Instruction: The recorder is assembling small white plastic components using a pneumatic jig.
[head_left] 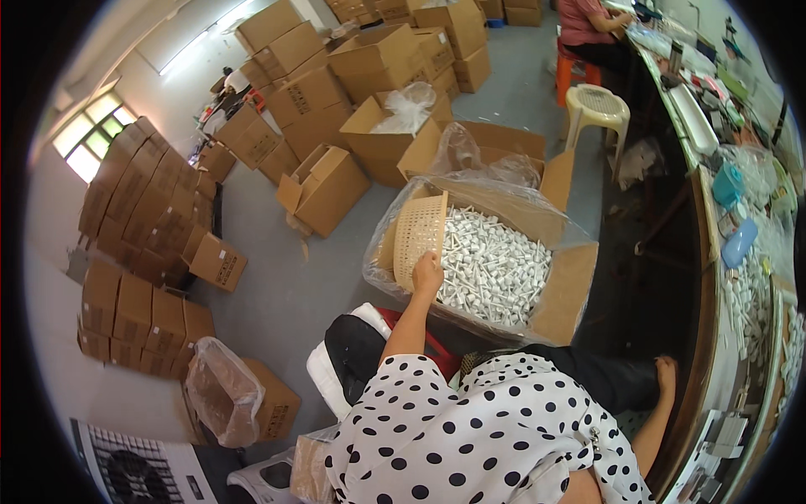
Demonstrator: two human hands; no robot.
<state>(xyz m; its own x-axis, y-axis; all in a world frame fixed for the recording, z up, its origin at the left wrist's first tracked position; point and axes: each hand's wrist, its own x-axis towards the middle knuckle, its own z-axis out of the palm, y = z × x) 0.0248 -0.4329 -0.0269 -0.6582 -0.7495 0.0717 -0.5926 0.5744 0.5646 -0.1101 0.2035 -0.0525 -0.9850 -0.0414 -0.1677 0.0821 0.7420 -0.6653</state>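
Note:
My left hand point(426, 274) is closed on the rim of a cream plastic basket point(417, 231) with a perforated wall. The basket is tipped on its side at the left of an open carton point(567, 286) lined with clear plastic. Many small white plastic pieces with stems point(495, 265) fill the carton beside the basket's mouth. The basket's inside is turned away from view. My right hand point(666, 370) is low at the right, by my dark-trousered knee and the workbench edge. Its fingers are too small and bunched to read.
A long workbench point(709, 277) runs along the right, with white pieces, a teal container point(728, 185) and tools on it. Cartons point(323, 189) stand ahead and in stacks at the left. Beyond a cream stool point(598, 105), another person point(588, 25) sits at the bench.

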